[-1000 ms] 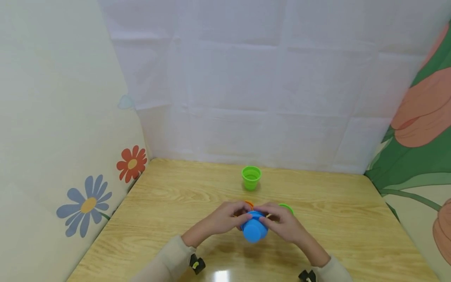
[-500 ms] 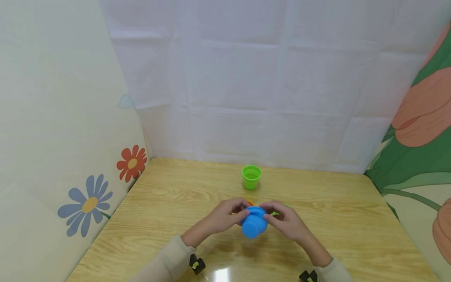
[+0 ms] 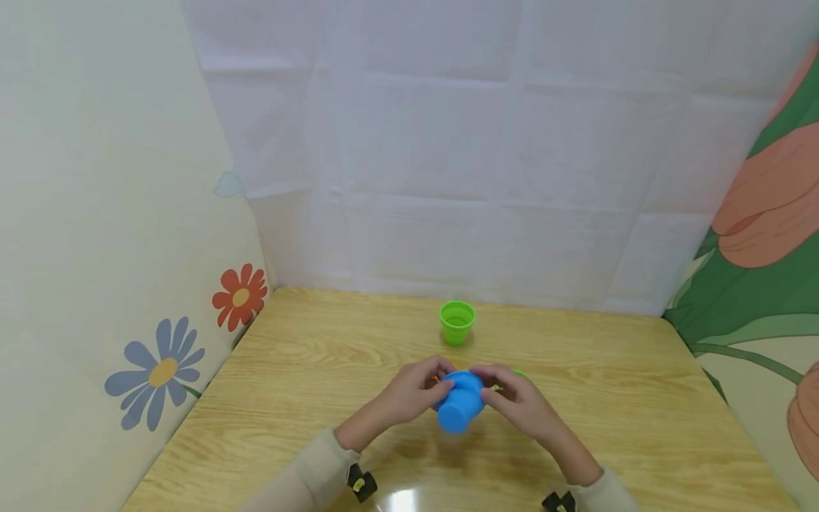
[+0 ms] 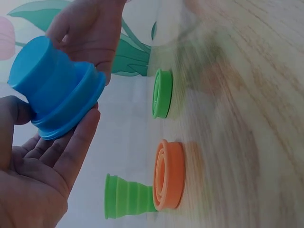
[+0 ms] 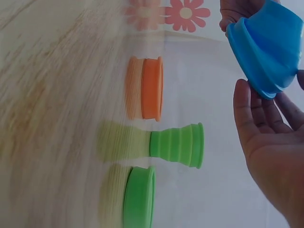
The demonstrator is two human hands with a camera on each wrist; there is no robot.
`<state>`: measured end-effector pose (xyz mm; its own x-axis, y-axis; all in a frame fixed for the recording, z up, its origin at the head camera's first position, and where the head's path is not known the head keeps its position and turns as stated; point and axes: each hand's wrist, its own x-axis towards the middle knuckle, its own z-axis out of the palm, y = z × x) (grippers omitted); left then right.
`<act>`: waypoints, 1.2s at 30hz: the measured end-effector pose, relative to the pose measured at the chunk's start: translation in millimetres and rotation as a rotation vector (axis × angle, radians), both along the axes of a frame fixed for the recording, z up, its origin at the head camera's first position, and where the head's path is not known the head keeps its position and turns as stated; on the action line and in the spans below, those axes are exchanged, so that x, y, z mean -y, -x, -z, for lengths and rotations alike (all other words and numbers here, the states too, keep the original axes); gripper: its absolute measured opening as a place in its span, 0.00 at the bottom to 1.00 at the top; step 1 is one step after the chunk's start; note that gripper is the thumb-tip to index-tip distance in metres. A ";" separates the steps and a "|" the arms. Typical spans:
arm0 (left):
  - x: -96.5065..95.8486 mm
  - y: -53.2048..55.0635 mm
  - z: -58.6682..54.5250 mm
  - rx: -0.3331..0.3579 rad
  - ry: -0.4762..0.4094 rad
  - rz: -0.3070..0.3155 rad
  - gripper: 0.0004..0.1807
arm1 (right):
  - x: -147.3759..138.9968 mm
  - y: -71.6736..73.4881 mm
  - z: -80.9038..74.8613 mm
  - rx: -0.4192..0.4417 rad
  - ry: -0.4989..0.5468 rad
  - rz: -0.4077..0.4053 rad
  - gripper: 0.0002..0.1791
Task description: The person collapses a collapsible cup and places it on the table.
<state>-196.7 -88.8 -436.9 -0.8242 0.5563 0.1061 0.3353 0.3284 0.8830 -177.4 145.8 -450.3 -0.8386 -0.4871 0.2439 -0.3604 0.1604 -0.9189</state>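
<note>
A blue collapsible cup (image 3: 462,402) is held above the table between both hands, its base tipped toward me and to the left. Its wall looks partly folded and uneven below the rim, as the left wrist view shows. My left hand (image 3: 412,392) pinches the left side of the rim, thumb on the outer wall and fingers beneath. On the opposite side my right hand (image 3: 521,404) pinches the rim between thumb and fingers. Behind the hands, an orange collapsed cup (image 4: 170,175) and a green collapsed cup (image 4: 163,93) lie flat on the table, mostly hidden in the head view.
An extended green cup (image 3: 457,323) stands upright farther back on the wooden table (image 3: 333,334). A white cloth (image 3: 422,156) hangs behind the table's back edge. Flower-printed panels (image 3: 96,235) flank both sides.
The blue cup has risen slightly, and its base has swung to the left. More of its side wall and rim shows now. Both hands keep hold of it and shift only a little.
</note>
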 end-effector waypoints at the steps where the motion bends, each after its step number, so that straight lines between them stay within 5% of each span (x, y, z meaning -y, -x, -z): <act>1: 0.0 -0.6 0.1 0.005 -0.011 -0.008 0.11 | -1.2 0.4 1.1 0.009 0.010 -0.011 0.21; 18: -4.3 -0.1 6.8 0.059 -0.048 -0.019 0.14 | -6.1 2.5 1.3 0.009 0.025 0.016 0.20; 28: -6.3 0.4 7.3 0.107 -0.050 -0.013 0.13 | -0.8 -2.7 -10.8 0.095 -0.012 0.085 0.20; 36: -7.8 1.9 8.5 0.048 -0.030 -0.030 0.13 | 4.8 -9.2 -23.3 0.097 -0.047 0.136 0.18</act>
<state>-198.7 -81.0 -445.4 -0.8450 0.5283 0.0826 0.2828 0.3105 0.9075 -168.3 141.0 -427.1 -0.9161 -0.3762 0.1386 -0.2427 0.2452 -0.9386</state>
